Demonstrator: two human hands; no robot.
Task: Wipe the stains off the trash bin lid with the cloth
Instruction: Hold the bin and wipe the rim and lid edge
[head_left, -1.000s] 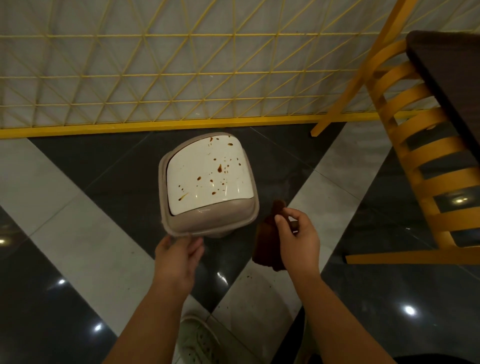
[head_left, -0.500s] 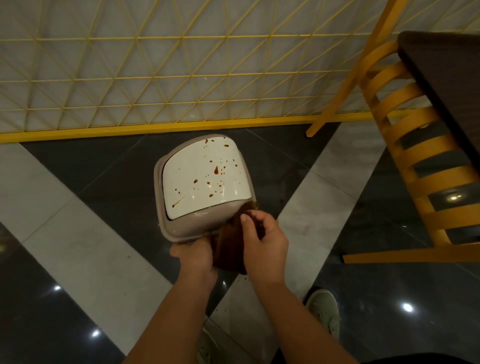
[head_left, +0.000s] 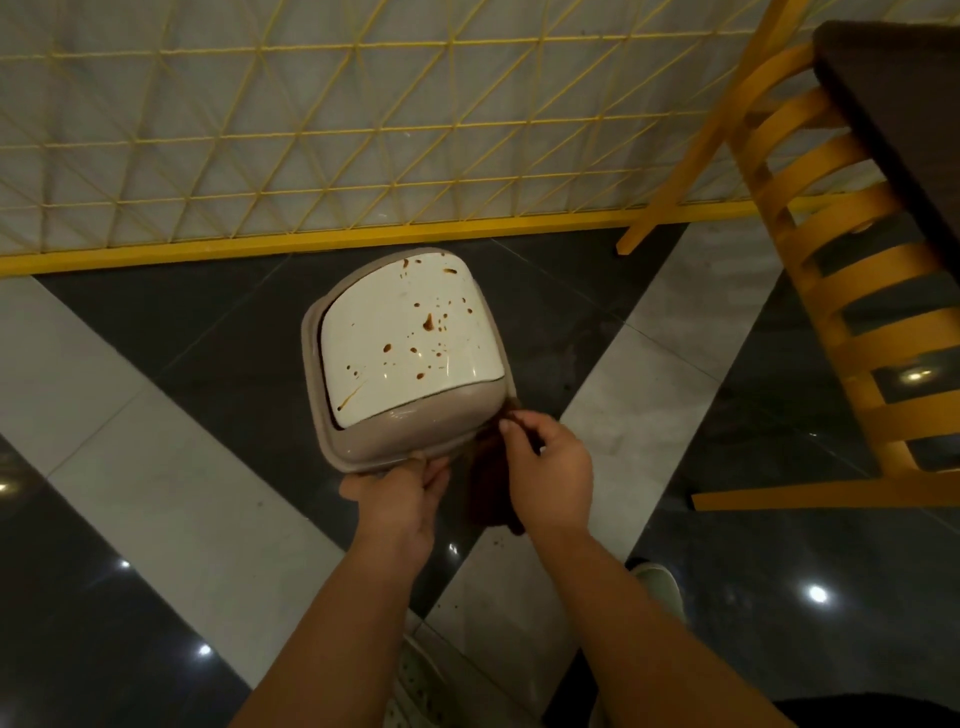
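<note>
A beige trash bin (head_left: 358, 441) stands on the floor in front of me, seen from above. Its white lid (head_left: 384, 322) is spattered with several brown stains, densest at the centre and far right. My left hand (head_left: 400, 493) grips the bin's near rim. My right hand (head_left: 550, 467) pinches a dark brown cloth (head_left: 488, 493) that hangs down beside the bin's near right corner, apart from the lid.
A yellow wire fence (head_left: 311, 130) with a yellow base rail runs behind the bin. A yellow wooden chair (head_left: 852, 322) and a dark table (head_left: 904, 104) stand at the right. My shoes (head_left: 660, 582) show on the glossy dark and white tiled floor.
My right hand brought the cloth left to the bin's near right corner. My left hand closed onto the bin's near rim. The view shifted slightly.
</note>
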